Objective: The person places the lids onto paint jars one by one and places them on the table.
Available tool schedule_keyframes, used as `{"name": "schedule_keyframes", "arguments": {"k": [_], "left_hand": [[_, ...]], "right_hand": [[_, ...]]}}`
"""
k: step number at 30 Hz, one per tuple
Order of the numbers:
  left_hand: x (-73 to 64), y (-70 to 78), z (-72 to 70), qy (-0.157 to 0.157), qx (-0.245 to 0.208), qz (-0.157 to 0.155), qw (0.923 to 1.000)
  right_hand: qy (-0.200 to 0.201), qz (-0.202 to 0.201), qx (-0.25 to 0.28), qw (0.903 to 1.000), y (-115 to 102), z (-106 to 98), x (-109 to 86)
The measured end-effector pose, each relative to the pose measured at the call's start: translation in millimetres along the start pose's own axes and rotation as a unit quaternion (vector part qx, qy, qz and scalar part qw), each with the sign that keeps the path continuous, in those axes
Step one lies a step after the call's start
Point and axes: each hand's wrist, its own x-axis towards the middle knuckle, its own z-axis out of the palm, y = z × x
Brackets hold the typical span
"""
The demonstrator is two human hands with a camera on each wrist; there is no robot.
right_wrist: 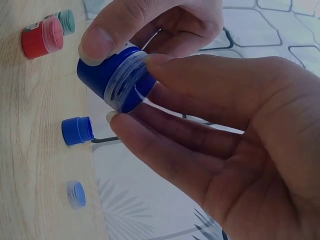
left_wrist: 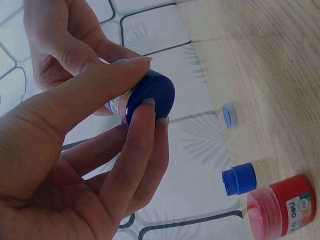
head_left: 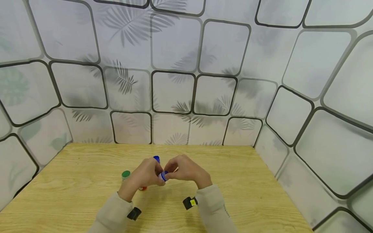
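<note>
My left hand [head_left: 143, 174] grips a small blue paint jar [left_wrist: 159, 97] by its body, thumb on one side and fingers on the other. From the opposite side my right hand [head_left: 187, 170] pinches the clear screw lid [right_wrist: 120, 82] between thumb and fingertip. In the right wrist view the jar is tilted, with the lid seated on its mouth. Both hands are raised over the table. Beyond them stands a second blue jar [right_wrist: 75, 131], uncapped, its threaded rim showing. Its neighbour is a loose clear lid [right_wrist: 76, 194], hidden behind the hands in the head view.
Near the left hand stand a red paint jar [left_wrist: 295, 204] with a clear lid and a green one [head_left: 126, 174]. They rest on a pale wood-grain table [head_left: 242, 194]. A patterned wall covering [head_left: 175, 94] rises at the back and sides.
</note>
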Motion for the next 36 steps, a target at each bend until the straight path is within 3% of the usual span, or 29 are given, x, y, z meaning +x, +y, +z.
{"name": "schedule_keyframes", "arguments": {"k": [14,21,36], "left_hand": [[-3.3,1.7,0.1,0.002,0.000,-0.002,1.0000],[-3.0,0.7,-1.0,0.004,0.002,0.008,1.0000],[-2.7,1.1,-1.0,0.001,-0.006,0.019,0.9998]], "right_hand": [[0.002,0.007,-0.006,1.0000,-0.8,0.3,-0.7],[-0.006,-0.005,0.033,0.9994,-2.2,-0.2,-0.5],[-0.005,-0.011,-0.003,0.9999,-1.2,0.2,0.0]]}}
